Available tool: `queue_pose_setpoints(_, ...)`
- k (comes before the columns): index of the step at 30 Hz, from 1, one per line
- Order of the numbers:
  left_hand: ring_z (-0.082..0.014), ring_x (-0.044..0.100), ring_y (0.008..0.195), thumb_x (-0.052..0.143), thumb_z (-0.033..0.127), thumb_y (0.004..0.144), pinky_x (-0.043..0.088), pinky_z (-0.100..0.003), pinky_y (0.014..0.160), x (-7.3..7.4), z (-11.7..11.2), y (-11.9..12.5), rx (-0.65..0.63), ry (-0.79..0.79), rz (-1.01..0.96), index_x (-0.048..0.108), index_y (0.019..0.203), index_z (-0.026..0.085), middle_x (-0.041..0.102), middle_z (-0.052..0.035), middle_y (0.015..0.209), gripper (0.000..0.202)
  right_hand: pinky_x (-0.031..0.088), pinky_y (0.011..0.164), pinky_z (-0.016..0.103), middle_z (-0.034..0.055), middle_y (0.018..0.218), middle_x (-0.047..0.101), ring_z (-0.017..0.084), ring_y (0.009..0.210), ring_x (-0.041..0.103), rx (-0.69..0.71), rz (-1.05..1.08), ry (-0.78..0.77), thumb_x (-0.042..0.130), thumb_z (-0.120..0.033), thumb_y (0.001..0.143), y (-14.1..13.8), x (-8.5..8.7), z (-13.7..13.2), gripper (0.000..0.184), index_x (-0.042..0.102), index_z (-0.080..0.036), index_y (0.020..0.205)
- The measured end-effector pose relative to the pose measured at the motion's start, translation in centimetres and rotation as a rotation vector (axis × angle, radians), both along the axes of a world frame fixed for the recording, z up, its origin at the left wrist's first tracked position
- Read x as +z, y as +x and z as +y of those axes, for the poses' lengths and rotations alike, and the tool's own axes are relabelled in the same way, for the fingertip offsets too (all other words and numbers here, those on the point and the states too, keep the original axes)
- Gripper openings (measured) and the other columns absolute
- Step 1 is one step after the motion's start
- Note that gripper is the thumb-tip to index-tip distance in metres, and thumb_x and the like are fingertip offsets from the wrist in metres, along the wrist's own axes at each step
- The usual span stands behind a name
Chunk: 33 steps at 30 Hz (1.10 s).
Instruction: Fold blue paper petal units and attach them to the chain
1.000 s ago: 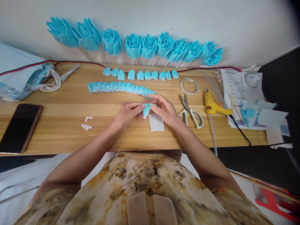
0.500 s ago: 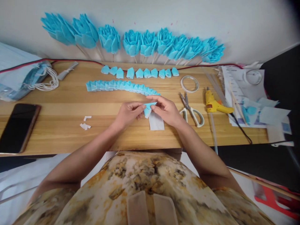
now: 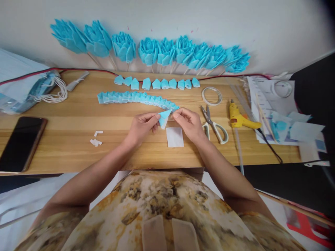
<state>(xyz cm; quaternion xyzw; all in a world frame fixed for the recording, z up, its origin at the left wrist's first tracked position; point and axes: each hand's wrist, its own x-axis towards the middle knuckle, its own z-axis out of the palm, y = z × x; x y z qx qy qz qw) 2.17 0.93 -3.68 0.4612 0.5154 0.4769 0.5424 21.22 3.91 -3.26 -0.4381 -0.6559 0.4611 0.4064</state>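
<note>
A small piece of blue paper [image 3: 164,118], folded to a pointed shape with a paler underside, is pinched at its left side by my left hand [image 3: 142,126]. My right hand [image 3: 188,122] is close by the paper's right tip, thumb and forefinger pressed together. Whether those fingers grip the tip or something small beside it, I cannot tell. A pale square sheet [image 3: 175,137] lies flat on the table below my right hand. Just beyond my hands runs a curved row of overlapping folded blue pieces [image 3: 136,97].
Behind are single folded petals [image 3: 156,84] and blue paper flowers [image 3: 148,51] on sticks against the wall. To the right lie scissors [image 3: 213,125], a tape roll [image 3: 220,99] and a yellow glue gun [image 3: 240,118]. White scraps [image 3: 96,142] and a phone [image 3: 23,143] lie left.
My right hand has slid from the paper's face out to its right tip, and the paper has tilted. More of the pale square shows. The camera view has shifted slightly.
</note>
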Motion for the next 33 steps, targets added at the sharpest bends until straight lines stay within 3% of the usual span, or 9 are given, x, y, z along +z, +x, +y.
queue_pose_setpoints(4,-0.0086,0.049,0.049,0.070,0.045,0.080,0.042,-0.022,0.049,-0.05,-0.10,0.08,-0.013,0.009,0.019,0.069,0.065,0.017,0.059,0.0007,0.055,0.032,0.037,0.059,0.027,-0.0029,0.063,0.052,0.012,0.062,0.046,0.083,-0.042,-0.059,0.065,-0.048,0.086,-0.50,0.05,-0.16,0.037,0.053,-0.020,0.065)
queue_pose_setpoints(8,-0.0089,0.049,0.049,0.070,0.045,0.080,0.042,-0.022,0.049,-0.28,-0.11,0.10,-0.031,0.006,0.047,0.070,0.068,0.017,0.059,0.0006,0.056,0.031,0.035,0.057,0.027,-0.0042,0.062,0.047,0.011,0.060,0.042,0.073,-0.035,-0.062,0.066,-0.045,0.083,-0.66,-0.34,-0.08,0.034,0.049,-0.021,0.065)
queue_pose_setpoints(15,-0.0090,0.049,0.050,0.070,0.043,0.080,0.043,-0.022,0.050,-0.07,-0.20,0.17,-0.030,-0.003,0.043,0.072,0.070,0.017,0.060,0.0008,0.057,0.028,0.035,0.056,0.026,-0.0037,0.062,0.050,0.011,0.059,0.044,0.032,-0.062,-0.033,0.065,-0.038,0.081,-0.57,-0.34,-0.11,0.024,0.054,-0.021,0.068)
queue_pose_setpoints(24,-0.0091,0.049,0.050,0.071,0.044,0.080,0.043,-0.023,0.051,0.11,0.06,0.02,0.052,0.009,-0.037,0.067,0.063,0.017,0.058,0.0009,0.055,0.032,0.038,0.060,0.028,-0.0023,0.065,0.057,0.012,0.061,0.047,0.022,-0.097,0.067,0.060,-0.045,0.091,-0.46,0.19,-0.69,0.030,0.061,-0.020,0.072)
queue_pose_setpoints(28,-0.0084,0.048,0.050,0.072,0.042,0.080,0.042,-0.022,0.050,0.28,-0.07,0.22,0.050,0.021,-0.036,0.068,0.063,0.017,0.057,0.0016,0.054,0.030,0.040,0.060,0.027,-0.0021,0.068,0.063,0.012,0.061,0.051,0.105,-0.137,0.106,0.066,-0.040,0.087,-0.86,-0.14,-0.90,0.022,0.064,-0.021,0.075)
queue_pose_setpoints(33,-0.0083,0.048,0.050,0.072,0.043,0.080,0.042,-0.022,0.049,0.28,-0.10,0.29,0.035,0.017,-0.018,0.068,0.063,0.017,0.058,0.0014,0.055,0.032,0.039,0.057,0.025,-0.0030,0.066,0.062,0.011,0.060,0.052,0.066,-0.123,0.108,0.064,-0.030,0.084,-1.12,-0.57,-0.79,0.014,0.063,-0.021,0.074)
